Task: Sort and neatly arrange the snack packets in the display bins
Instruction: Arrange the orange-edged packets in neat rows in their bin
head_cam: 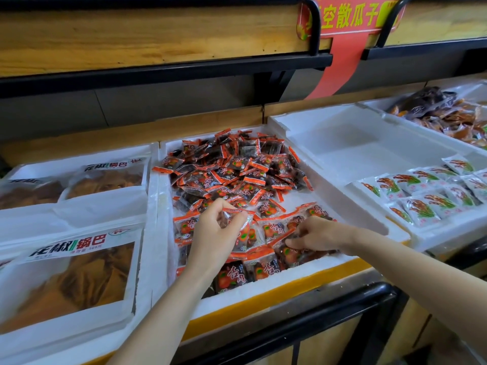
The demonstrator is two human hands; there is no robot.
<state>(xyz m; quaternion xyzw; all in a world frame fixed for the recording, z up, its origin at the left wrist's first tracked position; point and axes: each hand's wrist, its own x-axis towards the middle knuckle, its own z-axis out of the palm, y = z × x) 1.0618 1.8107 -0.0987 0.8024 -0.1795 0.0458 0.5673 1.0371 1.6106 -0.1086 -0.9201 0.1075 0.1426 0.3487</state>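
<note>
Wooden shelving [158, 35] with black rails runs across the back, a red banner [342, 54] hangs from it, and white foam bins sit side by side on the counter below. The middle bin [159, 206] holds the orange-and-black snack packets. A loose pile [232, 167] lies beyond the fingers of both hands, and flat overlapping rows [263, 267] lie directly under them and back toward the wrists.

The left hand [210, 235] holds one packet [237, 210] just above the rows. Its fingers [235, 219] and thumb are clamped on the packet close to the orange sealed strip. The right hand [316, 234] rests on the rows with its fingers [295, 242] bent down onto a laid packet. Whether they pinch that packet or only press it flat, I cannot tell.

Out past the left fingers stand large bags [79, 272] in their own bin. Out past the right fingers, white packets [421, 204] lie lined up in another.

These small packets look light, with thin, glossy film that crinkles and will likely slide against its neighbours. The sealed end strip is probably the stiffest part and the surest place to pinch. The soft middle would give under pressure. Laying each one down flat, with a light hold on the row beside it, should stop the others from shifting.
</note>
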